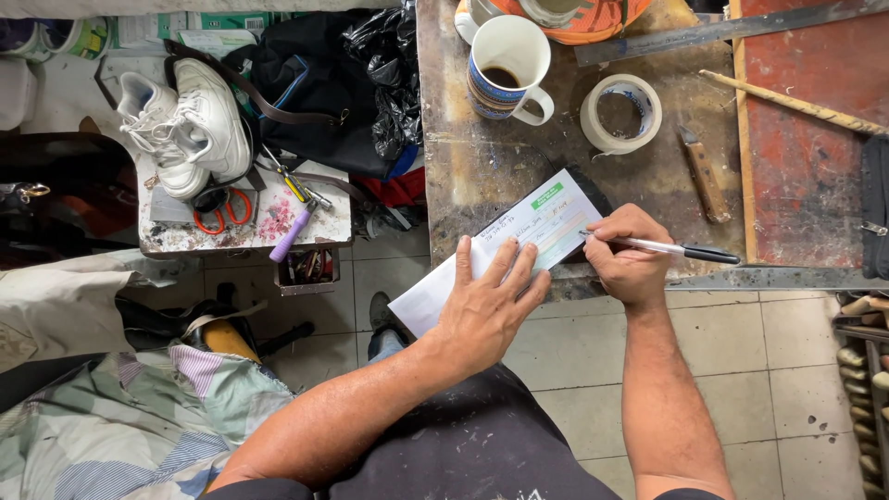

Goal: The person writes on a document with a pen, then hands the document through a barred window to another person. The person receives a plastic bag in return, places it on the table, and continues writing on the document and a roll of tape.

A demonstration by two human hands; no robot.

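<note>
- So from my feed, the right hand is pinched around a pen, tip down on a paper slip with a green patch at its top.
- The left hand isn't gripping anything, it's flat, fingers spread, pressing the near end of that slip down.
- The slip lies slanted across the near edge of the worn workbench, with its lower end hanging off over the tiled floor.
- Further up the bench there's a striped mug with a bit of dark drink in it, a tape roll just beside it, and a small wooden-handled tool to the right.
- Off to the left, on a separate small table, I can see white sneakers, orange-handled scissors and a black bag.
</note>
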